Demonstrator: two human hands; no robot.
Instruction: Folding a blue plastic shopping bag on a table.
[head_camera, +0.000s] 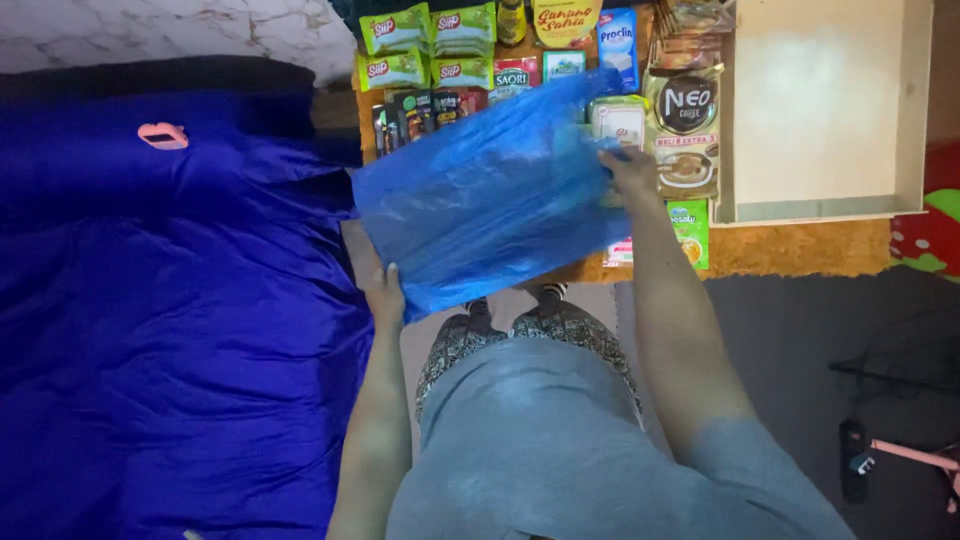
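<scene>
In the head view, a thin, crinkled, translucent blue plastic bag (490, 190) is held stretched above the rows of packaged groceries (460, 45) on a brown mat (800, 250), its long axis slanting from the near left up to the far right. The left hand (380, 280) pinches its near-left corner, thumb on top, and the right hand (630, 170) is closed on its far-right edge. The bag hides several packets behind it, and the left fingers beneath the plastic cannot be made out.
</scene>
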